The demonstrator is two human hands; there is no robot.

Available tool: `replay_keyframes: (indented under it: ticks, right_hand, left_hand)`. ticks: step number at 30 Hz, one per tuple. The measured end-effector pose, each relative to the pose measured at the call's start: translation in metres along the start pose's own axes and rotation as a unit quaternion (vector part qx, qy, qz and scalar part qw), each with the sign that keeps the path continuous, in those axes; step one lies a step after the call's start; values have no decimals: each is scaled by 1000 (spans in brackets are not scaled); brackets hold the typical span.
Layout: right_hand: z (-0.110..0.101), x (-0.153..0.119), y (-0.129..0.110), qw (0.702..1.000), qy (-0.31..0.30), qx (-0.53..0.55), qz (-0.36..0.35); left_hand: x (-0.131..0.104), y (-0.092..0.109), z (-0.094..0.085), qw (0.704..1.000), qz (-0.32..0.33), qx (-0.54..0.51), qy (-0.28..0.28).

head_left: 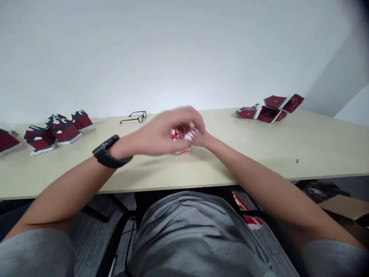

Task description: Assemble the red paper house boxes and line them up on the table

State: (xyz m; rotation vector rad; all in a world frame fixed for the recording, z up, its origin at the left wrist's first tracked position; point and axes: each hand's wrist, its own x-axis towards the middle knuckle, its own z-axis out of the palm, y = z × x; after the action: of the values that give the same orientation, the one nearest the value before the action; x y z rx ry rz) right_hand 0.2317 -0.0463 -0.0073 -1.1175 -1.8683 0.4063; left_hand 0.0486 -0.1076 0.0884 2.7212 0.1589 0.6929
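At the middle of the table, my left hand curves over a small red and white striped piece, its fingers bent round it and slightly blurred. My right hand is mostly behind the left one, so its fingers are hidden. Between the hands shows a small red and white figure. Below them, a round base with a red and white striped rim is close to the tabletop.
Several dark-roofed red houses stand at the left. Black-framed glasses lie near the wall. Open red house parts are at the back right. A small dark bit lies at the right, and a cardboard box is below the table.
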Motion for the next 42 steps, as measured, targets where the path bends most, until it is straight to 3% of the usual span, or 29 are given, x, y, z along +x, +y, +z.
replay_keyframes:
  ticks: [2,4,8,16,22,29,34,42]
  right_hand:
    - [1,2,3,999,31,25,1]
    - [2,5,6,997,61,54,1]
    - [2,6,10,995,91,50,1]
    - [-1,5,7,993,94,73,-2]
    - [0,4,4,996,46,70,6]
    - [-4,1,0,996,72,59,-19]
    - [-4,-2,-2,997,68,47,0]
    - [-4,-2,-1,998,56,33,-4]
  left_hand:
    - [-4,-33,-6,990,-22,35,132]
    - [-12,-65,-3,975,-30,66,209]
    - [-27,-96,12,978,-21,101,182]
    - [-30,-104,36,988,-83,24,125]
    - [-30,-108,44,983,-104,25,148]
    - [-29,-103,50,964,-105,24,245]
    - [-30,-102,51,952,-101,7,290]
    - [-30,-101,57,956,-53,9,287]
